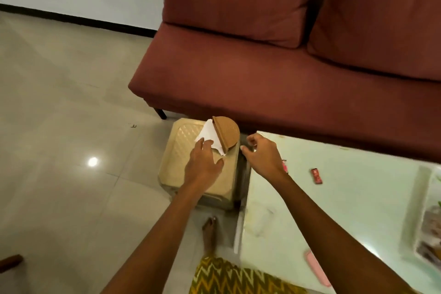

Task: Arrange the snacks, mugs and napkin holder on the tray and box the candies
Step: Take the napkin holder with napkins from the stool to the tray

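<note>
A brown half-round napkin holder [228, 132] with white napkins [208, 136] stands on a beige plastic stool [177, 150]. My left hand [202, 162] rests on the holder's near side, fingers touching the napkins and its base. My right hand [261, 153] hovers just right of the holder, over the corner of the glass table [346, 188], fingers curled and apart with nothing in them. A small red candy [316, 176] lies on the table, and another pinkish one [284, 166] shows partly behind my right wrist.
A maroon sofa [262, 74] runs behind the stool and table. A tray [429, 217] with packets sits at the table's right edge. A pink flat object [317, 267] lies near the table's front. My bare foot [210, 234] is on the tiled floor.
</note>
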